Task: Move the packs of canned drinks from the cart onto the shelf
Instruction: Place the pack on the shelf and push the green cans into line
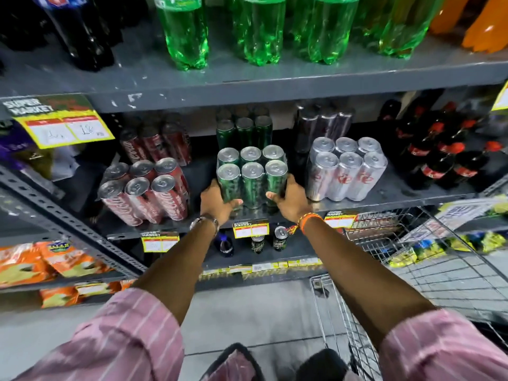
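A shrink-wrapped pack of green cans stands upright at the front of the middle grey shelf. My left hand grips its lower left side and my right hand grips its lower right side. Another green pack stands behind it. A pack of red cola cans leans to the left of it, and a pack of silver cans stands to the right. The wire cart is at the lower right; I see no packs in the part of it that shows.
Green, dark and orange bottles line the upper shelf. Small dark cola bottles fill the right of the middle shelf. Single cans stand on the shelf below. Orange snack bags lie lower left. Yellow price tags hang on the shelf edges.
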Tool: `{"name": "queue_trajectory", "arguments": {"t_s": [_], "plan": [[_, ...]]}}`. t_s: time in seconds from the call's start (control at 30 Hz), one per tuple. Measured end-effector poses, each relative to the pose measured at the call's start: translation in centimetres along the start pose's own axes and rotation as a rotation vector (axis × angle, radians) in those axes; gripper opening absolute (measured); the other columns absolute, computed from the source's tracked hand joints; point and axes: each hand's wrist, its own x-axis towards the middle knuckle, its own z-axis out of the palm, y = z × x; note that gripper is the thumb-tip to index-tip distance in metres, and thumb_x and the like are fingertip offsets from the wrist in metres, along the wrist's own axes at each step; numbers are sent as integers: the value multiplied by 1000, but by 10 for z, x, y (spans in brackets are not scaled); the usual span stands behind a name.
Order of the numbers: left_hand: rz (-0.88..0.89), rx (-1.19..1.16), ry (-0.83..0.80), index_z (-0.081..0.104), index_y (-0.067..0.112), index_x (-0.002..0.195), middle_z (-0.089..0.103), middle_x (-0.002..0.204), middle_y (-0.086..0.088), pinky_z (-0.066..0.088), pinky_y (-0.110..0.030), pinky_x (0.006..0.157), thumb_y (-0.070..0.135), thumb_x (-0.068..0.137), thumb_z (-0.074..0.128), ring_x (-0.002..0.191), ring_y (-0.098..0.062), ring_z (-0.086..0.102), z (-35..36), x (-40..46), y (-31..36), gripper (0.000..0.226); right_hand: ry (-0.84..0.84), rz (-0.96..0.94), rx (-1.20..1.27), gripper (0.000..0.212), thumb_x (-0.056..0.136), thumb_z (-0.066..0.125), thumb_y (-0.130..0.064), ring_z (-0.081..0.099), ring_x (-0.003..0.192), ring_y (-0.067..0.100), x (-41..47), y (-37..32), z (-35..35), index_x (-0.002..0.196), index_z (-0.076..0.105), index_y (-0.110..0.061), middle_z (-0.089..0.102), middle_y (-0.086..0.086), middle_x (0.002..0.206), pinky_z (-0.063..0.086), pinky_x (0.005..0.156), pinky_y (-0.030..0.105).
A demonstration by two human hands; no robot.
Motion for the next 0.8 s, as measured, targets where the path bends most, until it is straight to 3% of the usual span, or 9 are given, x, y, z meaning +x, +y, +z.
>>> {"name": "queue_trajectory", "arguments": {"t_s": [0.43,0.7,0.8], "plan": [[43,61,-22,50,3,128,65,127,-15,52,-37,97,34,66,87,117,-31,63,-4,0,-4,79,-81,40,-15,50,87,69,-19,57,120,29,2,0,-3,125,40,-2,60,16,129,41,91,27],[62,105,-26,49,5,128,65,127,-15,53,-40,96,40,65,86,116,-32,63,-2,2,-7,81,-95,39,13,43,89,67,-15,55,111,22,5,5,-1,121,41,-3,59,14,127,39,88,24],[58,96,-20,50,5,127,65,126,-14,53,-38,96,38,64,87,115,-30,64,-2,1,-8,80,-89,43,25,40,89,65,-10,50,106,17,4,5,-1,121,41,-1,58,15,127,37,85,18]]}}
